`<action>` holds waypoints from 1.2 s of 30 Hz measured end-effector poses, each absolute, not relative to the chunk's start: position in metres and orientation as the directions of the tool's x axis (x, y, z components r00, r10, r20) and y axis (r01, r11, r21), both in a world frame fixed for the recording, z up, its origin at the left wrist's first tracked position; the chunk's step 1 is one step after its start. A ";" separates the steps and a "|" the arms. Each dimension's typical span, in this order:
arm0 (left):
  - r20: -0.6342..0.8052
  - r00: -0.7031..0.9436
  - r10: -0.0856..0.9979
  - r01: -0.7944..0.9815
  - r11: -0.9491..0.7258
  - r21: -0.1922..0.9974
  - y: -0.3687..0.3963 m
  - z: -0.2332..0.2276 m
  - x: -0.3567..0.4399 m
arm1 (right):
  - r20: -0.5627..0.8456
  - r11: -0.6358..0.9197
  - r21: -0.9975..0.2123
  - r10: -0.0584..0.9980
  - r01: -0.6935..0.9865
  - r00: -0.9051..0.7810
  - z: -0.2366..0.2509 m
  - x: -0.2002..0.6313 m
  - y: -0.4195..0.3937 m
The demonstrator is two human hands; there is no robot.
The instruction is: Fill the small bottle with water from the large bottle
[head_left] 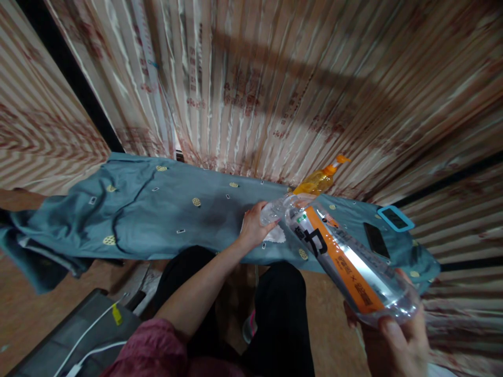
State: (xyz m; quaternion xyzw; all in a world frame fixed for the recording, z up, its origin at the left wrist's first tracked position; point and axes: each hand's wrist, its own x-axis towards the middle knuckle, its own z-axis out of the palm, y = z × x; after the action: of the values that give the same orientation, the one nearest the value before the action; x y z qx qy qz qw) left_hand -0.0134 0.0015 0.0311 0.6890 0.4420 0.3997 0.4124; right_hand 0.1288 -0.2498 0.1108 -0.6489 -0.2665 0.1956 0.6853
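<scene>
At 8 o'clock, a white cable point(87, 325) is laid across a dark box point(37, 345). Just below centre, a clear plastic piece point(271, 212) is gripped by the left hand point(253, 226); whether it is joined to the orange-labelled bottle point(341, 262) cannot be told. That bottle, at 4 o'clock, is held tilted above the pineapple-print cloth point(212, 228), its narrow end toward 10 o'clock. Beyond that end, an orange pump bottle point(314, 183) is seen; a black smartphone point(376, 241) is placed at the labelled bottle's 2 o'clock. Its base is clasped by the right hand point(406, 340).

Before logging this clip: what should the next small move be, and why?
Perhaps steady the orange-labelled bottle before tilting it further: it slants, with the right hand at its base and the left hand holding the clear piece at its other end.
</scene>
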 end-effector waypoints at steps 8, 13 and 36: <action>0.184 0.284 0.941 0.286 -0.266 0.920 0.003 0.030 -0.013 | 0.128 0.063 -0.992 0.600 0.113 0.790 0.114 0.126 -0.249; 0.201 0.283 0.938 0.279 -0.280 0.918 0.003 0.028 -0.013 | 0.167 0.065 -0.985 0.623 0.162 0.764 0.114 0.129 -0.249; 0.186 0.277 0.943 0.279 -0.264 0.923 0.002 0.030 -0.014 | 0.143 0.033 -0.987 0.629 0.158 0.764 0.115 0.133 -0.251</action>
State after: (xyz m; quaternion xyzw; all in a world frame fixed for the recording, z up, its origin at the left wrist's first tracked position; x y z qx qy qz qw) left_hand -0.0141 0.0023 0.0305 0.6850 0.4459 0.4034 0.4113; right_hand 0.1326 -0.2512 0.1151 -0.6716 -0.2928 0.1794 0.6565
